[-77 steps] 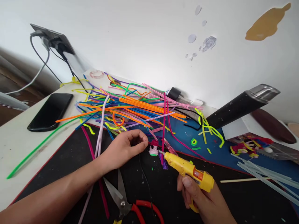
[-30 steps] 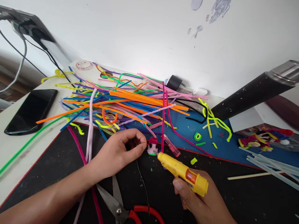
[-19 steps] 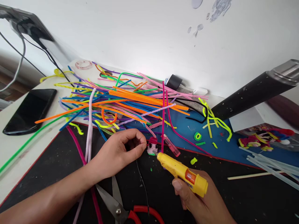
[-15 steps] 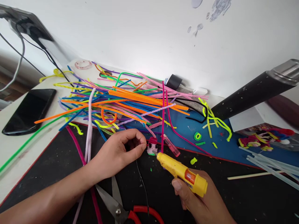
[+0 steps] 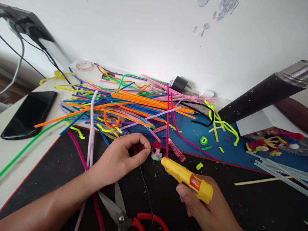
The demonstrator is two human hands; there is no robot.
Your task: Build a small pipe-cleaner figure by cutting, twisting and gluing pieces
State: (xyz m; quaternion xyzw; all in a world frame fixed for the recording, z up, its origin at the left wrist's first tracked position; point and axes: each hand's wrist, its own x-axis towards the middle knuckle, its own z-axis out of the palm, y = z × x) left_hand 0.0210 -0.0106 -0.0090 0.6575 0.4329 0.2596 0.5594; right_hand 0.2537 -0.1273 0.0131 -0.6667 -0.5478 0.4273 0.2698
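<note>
My left hand is closed in a pinch at the left edge of a small pipe-cleaner figure. This figure has a magenta top, a pale pink middle and a bit of green below. A yellow hot glue gun is gripped in my right hand, its nozzle at the lower right of the figure; whether they touch I cannot tell. Below my left hand lie open scissors with red handles, a thin black cord running down beside them. A pink transparent cutter-like tool rests behind the nozzle.
Many coloured pipe cleaners are heaped at the back. On the left is a black phone. Clear glue sticks, a wooden stick, a colourful finished figure and a black cylinder are to the right.
</note>
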